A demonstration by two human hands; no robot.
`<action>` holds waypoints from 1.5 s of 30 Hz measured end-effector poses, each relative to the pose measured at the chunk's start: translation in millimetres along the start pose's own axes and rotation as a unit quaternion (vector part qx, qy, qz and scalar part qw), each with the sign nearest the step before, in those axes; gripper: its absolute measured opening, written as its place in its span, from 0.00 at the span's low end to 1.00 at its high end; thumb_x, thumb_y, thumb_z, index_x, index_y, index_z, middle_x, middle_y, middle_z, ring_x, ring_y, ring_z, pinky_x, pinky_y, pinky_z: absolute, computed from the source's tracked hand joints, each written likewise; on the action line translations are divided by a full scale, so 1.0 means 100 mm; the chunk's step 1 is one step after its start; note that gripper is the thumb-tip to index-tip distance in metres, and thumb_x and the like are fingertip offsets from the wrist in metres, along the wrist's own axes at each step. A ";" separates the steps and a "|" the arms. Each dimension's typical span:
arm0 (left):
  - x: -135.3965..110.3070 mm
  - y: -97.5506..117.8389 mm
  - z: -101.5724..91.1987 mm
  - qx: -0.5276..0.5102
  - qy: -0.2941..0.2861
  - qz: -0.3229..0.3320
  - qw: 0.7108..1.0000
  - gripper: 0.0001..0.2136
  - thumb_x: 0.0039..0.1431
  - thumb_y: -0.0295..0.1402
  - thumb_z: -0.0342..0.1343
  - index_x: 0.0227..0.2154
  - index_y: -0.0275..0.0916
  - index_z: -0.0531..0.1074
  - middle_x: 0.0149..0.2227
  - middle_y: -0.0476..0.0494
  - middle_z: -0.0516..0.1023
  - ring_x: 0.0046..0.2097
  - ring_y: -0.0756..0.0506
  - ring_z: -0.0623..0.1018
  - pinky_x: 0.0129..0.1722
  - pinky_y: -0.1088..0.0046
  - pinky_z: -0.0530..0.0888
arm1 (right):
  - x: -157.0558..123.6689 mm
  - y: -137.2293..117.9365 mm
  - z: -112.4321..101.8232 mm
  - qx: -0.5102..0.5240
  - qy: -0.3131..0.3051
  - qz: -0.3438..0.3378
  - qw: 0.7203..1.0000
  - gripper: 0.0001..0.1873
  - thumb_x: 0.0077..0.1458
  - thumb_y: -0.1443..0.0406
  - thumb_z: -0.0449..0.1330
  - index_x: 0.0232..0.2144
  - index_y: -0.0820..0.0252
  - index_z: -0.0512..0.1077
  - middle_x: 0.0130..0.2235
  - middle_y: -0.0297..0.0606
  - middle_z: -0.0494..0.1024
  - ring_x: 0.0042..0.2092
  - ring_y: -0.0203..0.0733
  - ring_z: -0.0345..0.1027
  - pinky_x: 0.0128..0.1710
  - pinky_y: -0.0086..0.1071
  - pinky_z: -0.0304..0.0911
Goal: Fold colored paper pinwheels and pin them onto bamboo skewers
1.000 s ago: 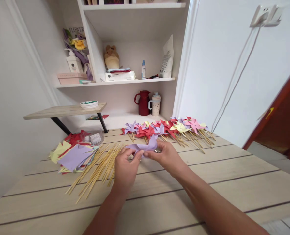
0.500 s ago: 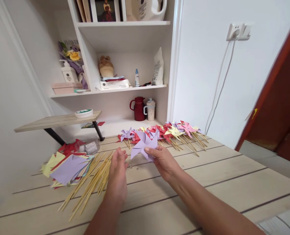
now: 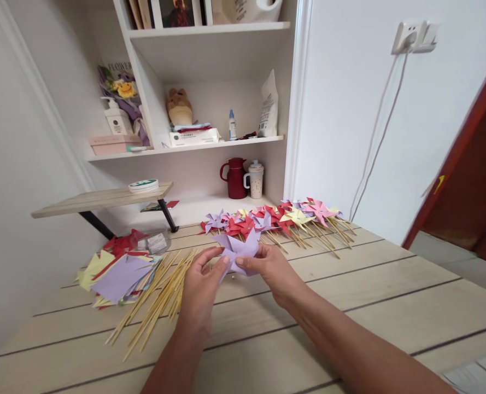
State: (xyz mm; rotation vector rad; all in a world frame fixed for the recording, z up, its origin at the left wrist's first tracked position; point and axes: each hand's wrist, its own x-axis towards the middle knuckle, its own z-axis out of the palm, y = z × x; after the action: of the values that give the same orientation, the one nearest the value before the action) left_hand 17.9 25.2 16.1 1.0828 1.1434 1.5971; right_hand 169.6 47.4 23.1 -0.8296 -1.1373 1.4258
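The paper pinwheel [image 3: 241, 249] is plain lilac. The pinwheel row [image 3: 264, 220] mixes red, pink, lilac and pale yellow. The bare sticks [image 3: 166, 294] are straw-yellow. The paper stack [image 3: 122, 278] shows lilac on top, yellow and red around it. The surface [image 3: 374, 314] is pale beige with dark stripes. The jug [image 3: 236, 181] is deep red; the cup [image 3: 256, 183], cream with dark speckles.

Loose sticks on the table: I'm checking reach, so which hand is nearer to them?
Left. The left hand is just to the right of the loose sticks; the right hand is farther right, past the left one, holding the purple pinwheel.
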 end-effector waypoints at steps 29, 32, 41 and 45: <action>-0.01 0.06 -0.05 0.101 -0.093 -0.050 0.989 0.16 0.43 0.46 0.69 0.28 0.37 0.82 0.30 0.42 0.83 0.32 0.45 0.77 0.33 0.71 0.70 | 0.00 0.08 -0.03 -0.074 -0.028 -0.024 0.997 0.06 0.41 0.64 0.69 0.25 0.61 0.78 0.23 0.33 0.77 0.25 0.35 0.62 0.28 0.31 0.56; -0.01 0.06 -0.06 0.109 -0.091 -0.048 0.989 0.16 0.43 0.46 0.69 0.28 0.37 0.82 0.28 0.43 0.82 0.31 0.46 0.76 0.31 0.72 0.69 | -0.01 0.07 -0.02 -0.069 -0.037 -0.028 0.997 0.07 0.41 0.65 0.69 0.27 0.61 0.80 0.27 0.34 0.79 0.28 0.36 0.67 0.31 0.31 0.60; -0.03 0.08 -0.05 0.101 -0.092 -0.049 0.989 0.13 0.43 0.43 0.69 0.26 0.37 0.81 0.27 0.44 0.80 0.30 0.47 0.74 0.30 0.74 0.67 | -0.02 0.04 -0.02 -0.066 -0.055 -0.019 0.996 0.12 0.39 0.63 0.72 0.30 0.60 0.81 0.32 0.38 0.83 0.34 0.43 0.74 0.41 0.37 0.66; -0.04 0.04 -0.03 0.091 -0.084 -0.034 0.992 0.13 0.45 0.42 0.68 0.27 0.37 0.81 0.28 0.45 0.80 0.31 0.47 0.74 0.31 0.74 0.67 | -0.02 0.03 -0.01 -0.060 -0.046 -0.023 0.997 0.13 0.39 0.63 0.71 0.32 0.59 0.79 0.31 0.35 0.82 0.32 0.40 0.72 0.37 0.35 0.65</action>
State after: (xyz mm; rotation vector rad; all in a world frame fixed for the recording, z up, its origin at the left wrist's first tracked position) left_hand 15.4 19.8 19.0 1.2575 1.2171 1.3409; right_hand 169.7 45.6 19.3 -0.8223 -1.3148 1.3800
